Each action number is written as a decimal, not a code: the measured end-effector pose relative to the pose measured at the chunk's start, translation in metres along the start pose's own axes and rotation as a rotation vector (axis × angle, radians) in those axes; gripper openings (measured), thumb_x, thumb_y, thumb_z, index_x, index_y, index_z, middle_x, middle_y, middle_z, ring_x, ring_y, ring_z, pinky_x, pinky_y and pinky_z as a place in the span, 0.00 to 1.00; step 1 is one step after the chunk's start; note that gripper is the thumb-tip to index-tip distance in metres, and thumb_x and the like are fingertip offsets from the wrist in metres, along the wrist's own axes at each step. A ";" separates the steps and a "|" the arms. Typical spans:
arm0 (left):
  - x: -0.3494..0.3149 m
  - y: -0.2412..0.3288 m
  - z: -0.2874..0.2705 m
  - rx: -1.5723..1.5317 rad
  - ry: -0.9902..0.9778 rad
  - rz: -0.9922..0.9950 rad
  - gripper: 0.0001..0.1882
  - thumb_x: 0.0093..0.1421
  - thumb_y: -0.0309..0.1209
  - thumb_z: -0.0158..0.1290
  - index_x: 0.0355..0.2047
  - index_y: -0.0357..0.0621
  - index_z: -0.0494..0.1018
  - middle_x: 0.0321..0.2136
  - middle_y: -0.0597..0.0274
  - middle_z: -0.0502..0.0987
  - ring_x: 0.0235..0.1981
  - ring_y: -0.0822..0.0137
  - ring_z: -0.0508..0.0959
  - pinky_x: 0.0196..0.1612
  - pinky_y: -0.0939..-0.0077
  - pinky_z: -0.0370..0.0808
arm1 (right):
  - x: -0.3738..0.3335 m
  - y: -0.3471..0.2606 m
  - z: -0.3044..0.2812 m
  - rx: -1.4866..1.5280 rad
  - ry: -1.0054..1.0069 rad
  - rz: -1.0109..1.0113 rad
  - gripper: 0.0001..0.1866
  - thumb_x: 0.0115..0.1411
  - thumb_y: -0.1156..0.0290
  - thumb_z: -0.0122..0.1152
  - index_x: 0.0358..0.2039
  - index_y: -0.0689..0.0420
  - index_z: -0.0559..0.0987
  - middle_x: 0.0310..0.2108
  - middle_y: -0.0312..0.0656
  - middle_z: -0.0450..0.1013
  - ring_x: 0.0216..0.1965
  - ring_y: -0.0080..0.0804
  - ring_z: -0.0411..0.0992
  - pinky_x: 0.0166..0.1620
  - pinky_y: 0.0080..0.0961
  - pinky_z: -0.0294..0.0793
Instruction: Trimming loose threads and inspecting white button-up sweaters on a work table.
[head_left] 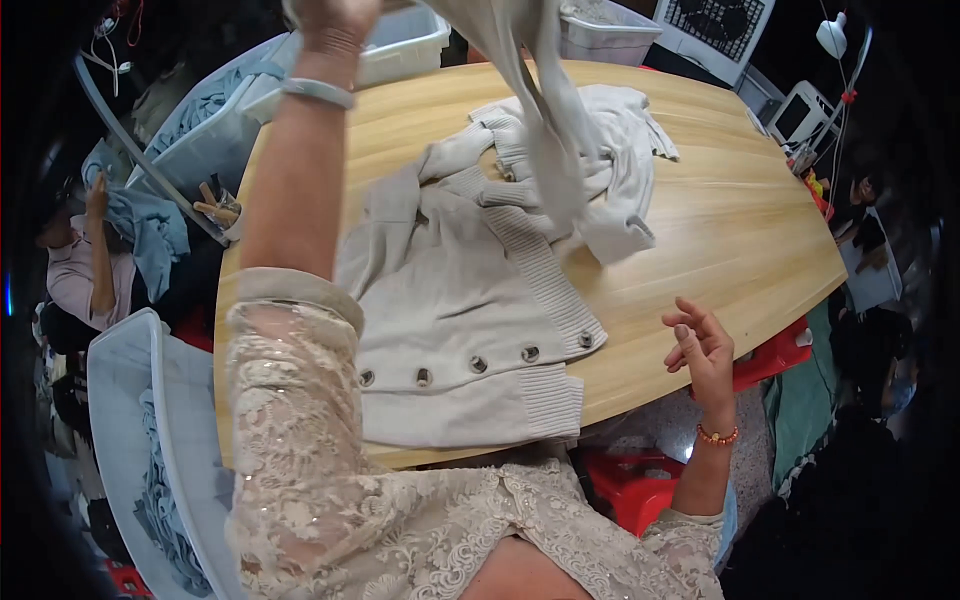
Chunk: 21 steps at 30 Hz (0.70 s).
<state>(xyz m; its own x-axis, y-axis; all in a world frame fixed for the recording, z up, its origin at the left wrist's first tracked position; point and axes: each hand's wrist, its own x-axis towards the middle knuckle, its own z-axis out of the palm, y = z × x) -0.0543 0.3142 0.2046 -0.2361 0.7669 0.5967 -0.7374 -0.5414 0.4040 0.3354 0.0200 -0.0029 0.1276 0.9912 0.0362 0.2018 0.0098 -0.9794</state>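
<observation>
My left hand (335, 14) is raised far over the table, and its fingers are cut off by the top edge. Beside it a light grey knit garment (540, 110) hangs in the air, blurred by motion; the hand appears to grip it. Under my left arm lies a light grey buttoned cardigan (440, 300), spread flat with its row of dark buttons (479, 364) toward me. Another light knit piece (625, 130) is crumpled on the table behind it. At the right, above the table's near edge, my right hand (703, 350) is empty, its fingers loosely apart.
The wooden table (740, 210) has a curved edge. White bins (610, 40) stand behind it, and tubs (125, 400) with blue-grey cloth are at the left. A co-worker (95, 255) handles blue cloth there. Red stools (635, 490) stand near the table, and a lamp (831, 36) hangs at right.
</observation>
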 end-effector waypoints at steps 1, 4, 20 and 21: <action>0.003 0.013 -0.005 0.093 -0.069 -0.032 0.62 0.53 0.65 0.56 0.71 0.49 0.29 0.70 0.42 0.31 0.72 0.46 0.34 0.70 0.44 0.37 | 0.000 0.006 0.002 0.010 -0.023 0.013 0.22 0.65 0.69 0.58 0.57 0.62 0.70 0.42 0.44 0.75 0.23 0.16 0.72 0.24 0.12 0.73; -0.020 0.030 -0.096 0.655 -0.324 -0.179 0.30 0.67 0.49 0.44 0.61 0.40 0.65 0.52 0.52 0.75 0.53 0.63 0.74 0.53 0.66 0.73 | 0.008 0.024 0.026 0.029 -0.099 0.069 0.22 0.64 0.70 0.58 0.57 0.61 0.70 0.42 0.42 0.75 0.24 0.16 0.72 0.25 0.12 0.73; -0.394 0.177 -0.184 1.946 -0.721 -0.444 0.30 0.45 0.35 0.67 0.51 0.48 0.74 0.61 0.48 0.63 0.60 0.47 0.65 0.59 0.57 0.63 | 0.030 0.075 0.114 -0.879 -0.319 -0.632 0.22 0.50 0.75 0.61 0.48 0.51 0.77 0.45 0.40 0.71 0.48 0.41 0.67 0.50 0.38 0.63; -0.396 0.177 -0.184 1.952 -0.711 -0.439 0.30 0.45 0.35 0.67 0.51 0.48 0.74 0.61 0.48 0.63 0.60 0.47 0.65 0.59 0.57 0.63 | 0.031 0.075 0.115 -0.886 -0.309 -0.650 0.22 0.49 0.77 0.59 0.47 0.51 0.77 0.43 0.39 0.71 0.46 0.40 0.68 0.48 0.37 0.64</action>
<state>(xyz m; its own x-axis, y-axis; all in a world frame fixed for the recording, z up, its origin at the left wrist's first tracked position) -0.2078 -0.0225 -0.0874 0.2929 0.9367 0.1920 0.8920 -0.3400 0.2978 0.2431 0.0662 -0.0984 -0.4716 0.8239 0.3142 0.7724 0.5579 -0.3037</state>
